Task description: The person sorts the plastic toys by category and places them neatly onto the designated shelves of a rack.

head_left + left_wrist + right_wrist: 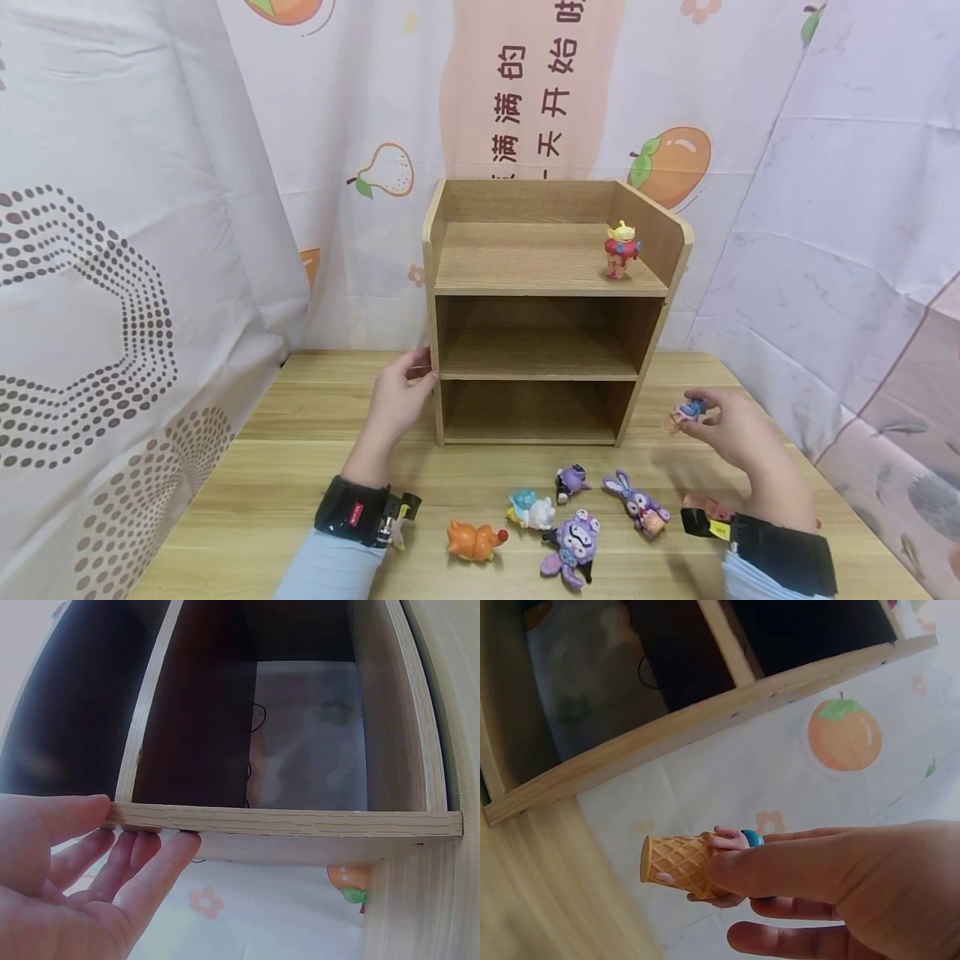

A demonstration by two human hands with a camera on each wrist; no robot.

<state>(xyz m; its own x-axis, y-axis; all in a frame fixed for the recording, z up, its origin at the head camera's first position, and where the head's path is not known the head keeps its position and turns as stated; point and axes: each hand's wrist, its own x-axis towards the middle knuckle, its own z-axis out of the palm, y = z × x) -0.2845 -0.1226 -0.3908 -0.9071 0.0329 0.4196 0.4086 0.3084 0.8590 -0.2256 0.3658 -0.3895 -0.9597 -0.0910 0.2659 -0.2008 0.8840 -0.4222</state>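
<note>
A small wooden shelf with three levels stands on the table. My left hand is at its left side panel, the thumb at the panel's front edge and the fingers against the outer face. My right hand is in the air right of the shelf. Between thumb and fingers it pinches a figurine with a waffle-cone base, pink drips and a blue upper part, which the fingers partly hide. A yellow-headed figurine, red in the middle, stands on the top level at the right.
Several figurines lie in front of the shelf: an orange one, a turquoise and white one, a small purple one, a larger purple one and a purple rabbit. A reddish one is partly hidden by my right wrist. Printed curtains hang behind.
</note>
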